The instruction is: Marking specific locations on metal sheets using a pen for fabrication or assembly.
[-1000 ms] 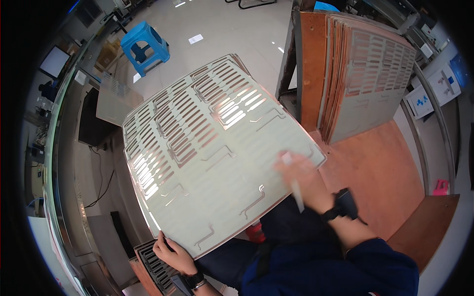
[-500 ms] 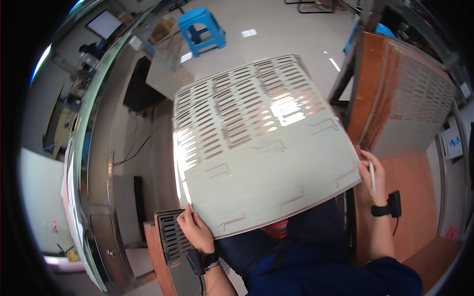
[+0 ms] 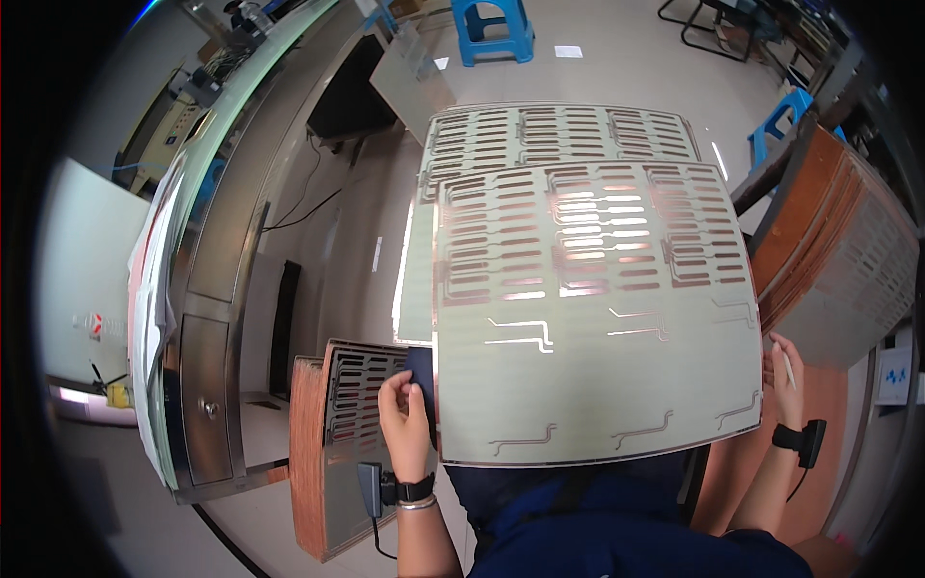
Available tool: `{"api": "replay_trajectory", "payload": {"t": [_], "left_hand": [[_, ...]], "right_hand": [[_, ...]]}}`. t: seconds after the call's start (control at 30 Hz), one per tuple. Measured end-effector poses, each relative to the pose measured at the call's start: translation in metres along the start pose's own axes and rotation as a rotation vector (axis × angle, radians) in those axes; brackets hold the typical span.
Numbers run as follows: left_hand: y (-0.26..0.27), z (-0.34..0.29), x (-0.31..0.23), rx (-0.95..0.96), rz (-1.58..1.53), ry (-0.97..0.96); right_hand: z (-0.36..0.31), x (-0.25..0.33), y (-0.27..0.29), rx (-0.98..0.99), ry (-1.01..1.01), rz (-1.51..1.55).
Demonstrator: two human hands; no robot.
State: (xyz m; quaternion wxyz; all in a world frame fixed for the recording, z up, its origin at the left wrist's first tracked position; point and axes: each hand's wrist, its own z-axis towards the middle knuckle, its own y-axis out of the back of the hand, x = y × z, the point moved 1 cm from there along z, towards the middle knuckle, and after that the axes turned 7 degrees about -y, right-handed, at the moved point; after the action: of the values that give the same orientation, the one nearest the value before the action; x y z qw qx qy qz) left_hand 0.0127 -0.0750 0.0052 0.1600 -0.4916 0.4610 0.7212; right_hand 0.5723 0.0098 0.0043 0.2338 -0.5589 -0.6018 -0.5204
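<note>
A pale grey-green circuit board panel (image 3: 501, 385) with shiny copper traces lies tilted above my lap. Behind it and partly covered by it is a second similar panel (image 3: 568, 120), set further back and to the left. My right hand (image 3: 788, 380) is closed at the front panel's right edge, a thin white pen-like stick (image 3: 789, 370) between its fingers; some fingertips are hidden by the edge. My left hand (image 3: 405, 424) is beside the front panel's left edge, a small gap away, fingers loosely bent and apart with nothing seen in them.
Low at the left stands a stack of panels (image 3: 310, 453) with copper-coloured edges. Another stack (image 3: 819, 250) leans at the right above an orange-brown board (image 3: 819, 414). A metal bench with a drawer cabinet (image 3: 207, 395) runs along the left. A blue stool (image 3: 493, 34) stands beyond.
One panel was visible between my hands; now two show, one overlapping the other. My left hand has come off the panel edge. The view has turned, so the surroundings are shifted.
</note>
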Motion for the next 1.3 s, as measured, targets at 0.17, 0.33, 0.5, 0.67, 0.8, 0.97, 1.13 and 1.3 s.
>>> {"api": "replay_trajectory", "payload": {"t": [0.17, 0.33, 0.5, 0.67, 0.8, 0.97, 1.13, 1.3], "left_hand": [[-0.016, 0.034, -0.024, -0.052, -0.060, -0.125], [-0.048, 0.056, -0.049, 0.080, 0.093, -0.379], [-0.069, 0.045, -0.041, 0.107, 0.399, -0.517], [-0.066, 0.053, -0.042, 0.105, 0.201, -0.451], [-0.060, 0.062, -0.036, 0.041, -0.113, -0.287], [-0.044, 0.081, -0.025, 0.133, -0.686, 0.139], [-0.035, 0.085, -0.029, 0.133, -0.846, 0.216], [-0.025, 0.076, -0.036, 0.093, -0.872, 0.206]], "right_hand": [[0.052, 0.020, -0.028, -0.034, 0.101, 0.088], [0.094, 0.031, -0.049, 0.054, 0.032, 0.257], [0.101, 0.026, -0.058, -0.050, 0.109, 0.116], [0.069, 0.057, -0.061, -0.228, 0.123, 0.243], [0.051, 0.073, -0.052, -0.281, 0.199, 0.333], [0.029, 0.093, -0.048, -0.274, 0.262, 0.371], [0.017, 0.099, -0.046, -0.246, 0.297, 0.407], [0.020, 0.096, -0.045, -0.234, 0.347, 0.409]]}}
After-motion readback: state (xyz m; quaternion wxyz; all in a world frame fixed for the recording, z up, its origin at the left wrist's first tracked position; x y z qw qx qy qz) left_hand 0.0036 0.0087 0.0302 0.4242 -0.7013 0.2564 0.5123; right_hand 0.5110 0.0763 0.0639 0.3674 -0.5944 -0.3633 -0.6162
